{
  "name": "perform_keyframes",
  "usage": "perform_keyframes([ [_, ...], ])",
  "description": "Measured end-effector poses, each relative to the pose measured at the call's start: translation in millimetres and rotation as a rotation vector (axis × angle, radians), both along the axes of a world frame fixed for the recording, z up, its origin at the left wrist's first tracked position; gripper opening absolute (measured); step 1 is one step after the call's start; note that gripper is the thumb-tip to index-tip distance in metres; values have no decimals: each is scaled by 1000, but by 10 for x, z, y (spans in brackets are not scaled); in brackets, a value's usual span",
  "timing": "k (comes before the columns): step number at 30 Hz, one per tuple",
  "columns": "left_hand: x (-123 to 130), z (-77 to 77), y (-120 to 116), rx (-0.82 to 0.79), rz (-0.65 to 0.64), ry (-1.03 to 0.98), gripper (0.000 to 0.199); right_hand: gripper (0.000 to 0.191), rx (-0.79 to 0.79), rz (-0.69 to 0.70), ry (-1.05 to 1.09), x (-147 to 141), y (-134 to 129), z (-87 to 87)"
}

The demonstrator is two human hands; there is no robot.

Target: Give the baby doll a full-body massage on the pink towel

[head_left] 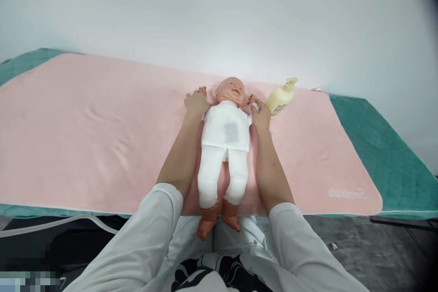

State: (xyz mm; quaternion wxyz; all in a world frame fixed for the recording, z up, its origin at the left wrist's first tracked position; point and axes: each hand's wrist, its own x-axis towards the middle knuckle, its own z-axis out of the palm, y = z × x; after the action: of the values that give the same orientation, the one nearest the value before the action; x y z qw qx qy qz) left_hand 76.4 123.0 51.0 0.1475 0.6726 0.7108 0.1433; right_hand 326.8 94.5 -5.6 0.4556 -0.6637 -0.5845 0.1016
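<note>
A baby doll (226, 127) with a white cloth body lies on its back on a pink mat (102, 137), its head away from me and its feet past the mat's near edge. My left hand (197, 103) is closed around the doll's arm on the left, with the doll's small hand showing above my fingers. On the other side, my right hand (261, 114) grips the doll's other arm near the wrist. A pale yellow pump bottle (281, 98) lies tilted just right of my right hand.
The pink mat covers a green padded surface (386, 146) that shows at both ends. A pale wall (219, 18) rises behind it. Below the near edge are a white tube (61, 223), dark items at the left and a grey floor (356, 246).
</note>
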Motion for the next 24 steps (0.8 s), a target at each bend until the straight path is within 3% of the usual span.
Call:
perform_keyframes([
  [10,8,-154,49,146,56,-113,61,47,17,37,41,-54,-79,100],
  [14,-9,-58,1,272,133,-292,59,47,127,61,54,-72,-124,116],
  [18,-82,97,-97,430,183,-424,61,60,194,6,139,-49,-225,127],
  [24,-221,269,-411,623,189,-448,62,59,195,-58,181,-98,-629,366],
])
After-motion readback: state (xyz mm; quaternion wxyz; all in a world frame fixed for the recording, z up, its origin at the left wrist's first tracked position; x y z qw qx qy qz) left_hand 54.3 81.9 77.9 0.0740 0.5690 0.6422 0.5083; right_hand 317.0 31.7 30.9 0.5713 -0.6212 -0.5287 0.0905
